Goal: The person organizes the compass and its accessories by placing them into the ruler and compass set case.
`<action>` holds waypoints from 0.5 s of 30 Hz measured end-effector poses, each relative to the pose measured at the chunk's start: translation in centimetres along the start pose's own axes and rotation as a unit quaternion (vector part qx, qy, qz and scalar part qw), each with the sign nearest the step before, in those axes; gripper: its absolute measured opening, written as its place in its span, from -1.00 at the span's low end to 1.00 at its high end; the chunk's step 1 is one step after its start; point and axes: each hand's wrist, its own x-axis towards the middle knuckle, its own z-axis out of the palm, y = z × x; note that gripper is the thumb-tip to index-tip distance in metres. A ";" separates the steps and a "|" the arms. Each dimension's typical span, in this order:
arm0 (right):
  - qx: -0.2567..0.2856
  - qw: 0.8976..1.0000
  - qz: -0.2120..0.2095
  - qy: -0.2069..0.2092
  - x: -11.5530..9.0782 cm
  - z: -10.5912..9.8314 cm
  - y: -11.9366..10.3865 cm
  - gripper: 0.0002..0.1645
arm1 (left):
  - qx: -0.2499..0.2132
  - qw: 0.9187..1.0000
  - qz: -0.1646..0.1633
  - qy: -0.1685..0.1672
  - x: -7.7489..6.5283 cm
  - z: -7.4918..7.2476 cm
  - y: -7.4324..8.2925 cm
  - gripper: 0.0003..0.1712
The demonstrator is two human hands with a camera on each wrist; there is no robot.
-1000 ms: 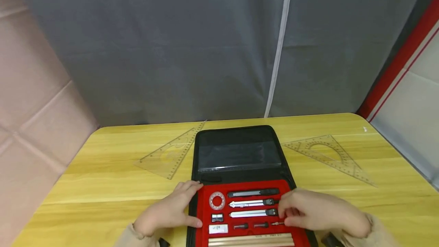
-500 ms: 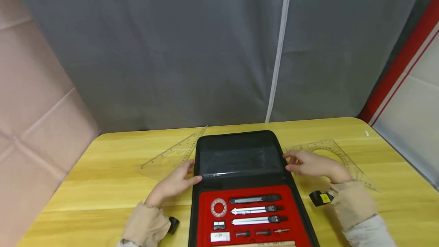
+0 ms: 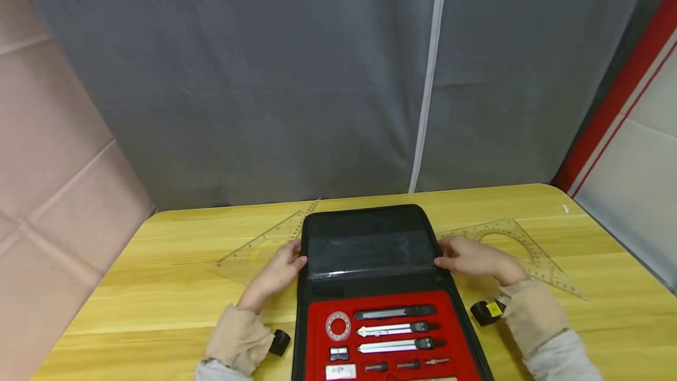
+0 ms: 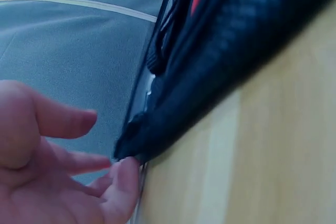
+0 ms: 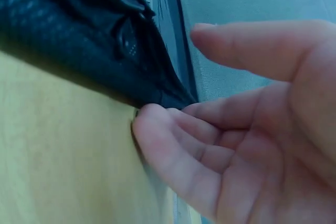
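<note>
A black zip case [image 3: 370,278] lies unfolded on the table, its lid with a clear pocket [image 3: 365,246] at the back and a red tray [image 3: 391,298] in front. My left hand [image 3: 278,269] is at the lid's left edge; in the left wrist view its fingertips [image 4: 126,174] touch that edge, the thumb standing apart. Across from it, my right hand [image 3: 471,257] has its fingertips [image 5: 152,121] at the lid's right edge, thumb raised off it. The tray bears a ring-shaped piece [image 3: 338,326], a utility knife [image 3: 395,313], two compasses [image 3: 394,346], a sharpener [image 3: 338,353] and an eraser [image 3: 341,372].
One clear set square [image 3: 254,251] lies left of the case. Another clear set square [image 3: 534,251] is at the right, partly behind my right hand. The wooden table [image 3: 132,298] ends at a grey curtain [image 3: 264,104].
Both hands have moved from the tray back to the lid's side edges. The right hand left the small parts at the tray's right, then came in closer to the lid's right edge.
</note>
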 end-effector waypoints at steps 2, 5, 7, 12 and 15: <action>0.012 1.000 0.011 0.011 0.0 0.0 0.1 -0.62 | -0.014 1.000 0.008 0.015 0.2 0.0 -0.1 -0.47; 0.045 0.998 0.019 0.025 0.0 -0.2 0.1 -0.55 | -0.024 0.998 0.034 0.049 0.6 -0.1 -0.2 -0.50; 0.065 0.997 0.016 0.030 -0.2 -0.5 0.1 -0.52 | -0.032 0.995 0.051 0.074 0.9 -0.2 -0.2 -0.53; 0.076 0.996 -0.002 0.038 -0.7 -1.1 -0.2 -0.61 | -0.045 0.992 0.068 0.100 0.9 -0.5 0.0 -0.60; 0.056 0.997 -0.012 0.045 -0.9 -1.2 -0.4 -0.67 | -0.041 0.992 0.072 0.099 0.8 -0.7 0.0 -0.60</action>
